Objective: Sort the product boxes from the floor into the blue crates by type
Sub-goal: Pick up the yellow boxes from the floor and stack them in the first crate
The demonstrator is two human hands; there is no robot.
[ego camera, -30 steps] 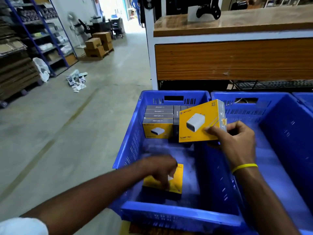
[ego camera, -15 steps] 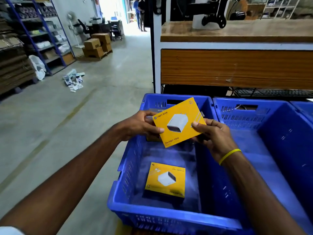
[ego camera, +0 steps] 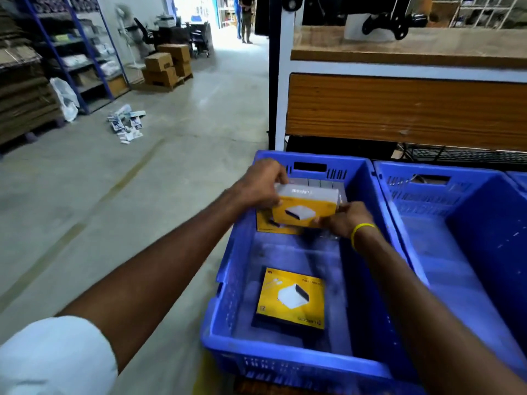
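Both hands hold one yellow charger box (ego camera: 305,208) over the far end of the left blue crate (ego camera: 285,363). My left hand (ego camera: 261,185) grips its upper left corner and my right hand (ego camera: 346,219) grips its lower right corner. The box stands on edge, grey top side up, against a row of upright matching boxes (ego camera: 322,183) at the crate's far wall. Another yellow box (ego camera: 292,299) lies flat on the crate floor, nearer to me.
A second blue crate (ego camera: 462,212) stands to the right, with nothing visible inside. A wooden workbench (ego camera: 405,106) rises behind the crates. Loose white and blue boxes (ego camera: 127,125) lie scattered on the concrete floor at left, near shelving and cardboard cartons (ego camera: 168,65).
The held box has tipped from face-up to standing on edge and moved down and away, toward the row at the crate's far end. My left hand has joined the right on it.
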